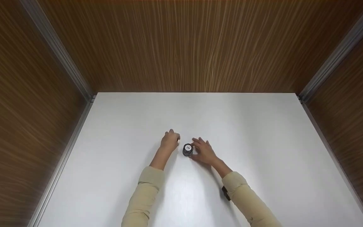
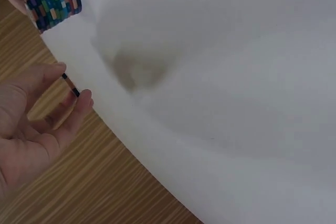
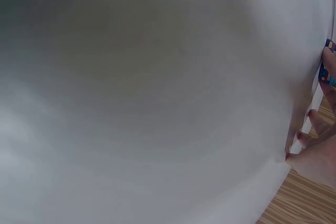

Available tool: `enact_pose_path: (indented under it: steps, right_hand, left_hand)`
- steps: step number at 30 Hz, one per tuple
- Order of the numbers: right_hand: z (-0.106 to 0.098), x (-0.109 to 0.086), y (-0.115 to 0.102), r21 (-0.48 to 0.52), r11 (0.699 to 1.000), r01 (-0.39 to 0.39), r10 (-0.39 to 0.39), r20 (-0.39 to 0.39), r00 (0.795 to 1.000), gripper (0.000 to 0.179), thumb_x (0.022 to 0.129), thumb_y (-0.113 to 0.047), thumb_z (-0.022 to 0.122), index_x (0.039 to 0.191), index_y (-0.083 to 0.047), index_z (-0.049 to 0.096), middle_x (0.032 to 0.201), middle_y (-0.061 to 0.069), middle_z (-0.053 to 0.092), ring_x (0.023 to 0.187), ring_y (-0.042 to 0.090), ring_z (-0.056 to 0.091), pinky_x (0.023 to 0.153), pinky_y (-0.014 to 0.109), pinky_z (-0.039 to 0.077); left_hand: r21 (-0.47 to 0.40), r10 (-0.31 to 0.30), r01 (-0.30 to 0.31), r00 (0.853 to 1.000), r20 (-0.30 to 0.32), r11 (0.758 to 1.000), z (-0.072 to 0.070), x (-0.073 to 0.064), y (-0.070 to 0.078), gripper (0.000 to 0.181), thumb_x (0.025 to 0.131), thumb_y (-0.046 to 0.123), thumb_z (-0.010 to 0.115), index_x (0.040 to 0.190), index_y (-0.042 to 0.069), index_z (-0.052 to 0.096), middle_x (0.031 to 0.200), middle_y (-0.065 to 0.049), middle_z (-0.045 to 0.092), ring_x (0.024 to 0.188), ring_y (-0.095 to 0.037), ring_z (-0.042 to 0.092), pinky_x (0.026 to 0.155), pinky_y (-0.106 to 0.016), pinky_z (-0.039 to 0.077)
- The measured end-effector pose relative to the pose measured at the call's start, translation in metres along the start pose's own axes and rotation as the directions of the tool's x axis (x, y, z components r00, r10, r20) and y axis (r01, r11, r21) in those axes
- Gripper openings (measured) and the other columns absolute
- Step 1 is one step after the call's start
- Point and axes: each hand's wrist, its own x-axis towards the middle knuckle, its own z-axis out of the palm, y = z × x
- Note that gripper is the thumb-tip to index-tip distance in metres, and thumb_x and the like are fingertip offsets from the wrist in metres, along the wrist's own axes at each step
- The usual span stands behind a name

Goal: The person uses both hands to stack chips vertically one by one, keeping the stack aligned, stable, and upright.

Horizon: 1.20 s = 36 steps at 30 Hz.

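Note:
A stack of poker chips [image 1: 187, 150] stands upright on the white table, a round white label showing on the top chip. Its side, in the left wrist view, is banded in many colours [image 2: 54, 4]. My right hand [image 1: 205, 152] holds the stack from the right between thumb and forefinger, the other fingers spread beside it. To the left of the stack, my left hand [image 1: 169, 140] pinches a single poker chip [image 2: 71, 85] by its edges between thumb and fingertips. That chip appears edge-on, dark with an orange part, apart from the stack. Only part of the stack [image 3: 328, 73] enters the right wrist view.
The white table [image 1: 131, 116] runs back to a wood-grain panel [image 1: 181, 47]. More wood-grain panels stand left [image 1: 20, 110] and right [image 1: 351, 104], with grey metal rails at the corners. A small dark object [image 1: 226, 193] shows beside the right sleeve.

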Motion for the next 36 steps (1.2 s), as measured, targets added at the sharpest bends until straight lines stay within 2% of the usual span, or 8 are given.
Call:
enact_pose_path:
  steps: [4,9,14,20,29,36]
  right_hand:
    - [0.0,0.001,0.0,0.011,1.0,0.013,-0.013,-0.012,1.0,0.046,0.074,-0.023,0.077,0.111,-0.004,0.059,0.132,0.02,0.046,0.125,0.045,0.031,0.099,0.065,0.017]
    - [0.0,0.001,0.001,0.011,1.0,0.023,-0.023,-0.019,1.0,0.045,0.074,-0.023,0.077,0.111,-0.005,0.059,0.131,0.021,0.046,0.125,0.046,0.032,0.098,0.067,0.017]
    - [0.001,0.001,0.002,0.013,0.999,0.037,-0.036,-0.03,0.999,0.044,0.074,-0.022,0.077,0.11,-0.004,0.059,0.13,0.022,0.046,0.123,0.047,0.032,0.096,0.068,0.019]
    - [0.0,0.0,0.002,0.01,0.999,0.033,-0.032,-0.024,0.999,0.048,0.074,-0.022,0.077,0.115,-0.005,0.058,0.132,0.021,0.045,0.125,0.047,0.031,0.097,0.067,0.017]
    - [0.001,-0.001,0.002,0.002,1.0,-0.014,0.014,0.006,1.0,0.059,0.077,-0.027,0.074,0.129,-0.009,0.051,0.136,0.015,0.043,0.127,0.045,0.027,0.1,0.065,0.014]
    - [0.0,0.0,0.001,0.011,1.0,0.012,-0.012,-0.021,1.0,0.059,0.075,-0.023,0.076,0.127,-0.006,0.052,0.133,0.017,0.046,0.125,0.047,0.03,0.098,0.067,0.016]
  left_hand:
    - [-0.034,0.014,-0.014,1.0,0.002,0.999,-0.005,-0.002,0.006,0.021,0.079,0.006,0.071,0.099,0.005,0.068,0.092,-0.01,0.055,0.088,-0.024,0.055,0.075,-0.029,0.05]
    - [-0.039,0.068,-0.069,0.998,-0.011,0.997,-0.009,-0.005,0.015,0.021,0.081,0.007,0.069,0.102,0.006,0.068,0.093,-0.011,0.056,0.087,-0.024,0.057,0.075,-0.03,0.05]
    - [-0.005,0.126,-0.126,0.992,-0.014,0.992,-0.006,-0.006,0.023,0.019,0.082,0.008,0.068,0.101,0.006,0.068,0.093,-0.011,0.057,0.086,-0.025,0.057,0.073,-0.031,0.051]
    - [0.024,0.182,-0.181,0.983,-0.036,0.983,0.002,-0.009,0.032,0.015,0.08,0.011,0.07,0.093,0.003,0.068,0.084,-0.011,0.057,0.078,-0.024,0.058,0.066,-0.03,0.051]
    - [0.067,0.2,-0.196,0.978,-0.058,0.978,0.012,-0.012,0.042,0.019,0.08,0.01,0.07,0.099,0.006,0.068,0.08,-0.007,0.058,0.074,-0.02,0.06,0.06,-0.028,0.052]
    - [0.092,0.174,-0.17,0.984,-0.045,0.981,0.014,-0.011,0.045,0.019,0.081,0.011,0.069,0.099,0.006,0.067,0.082,-0.008,0.058,0.077,-0.022,0.06,0.061,-0.03,0.052]
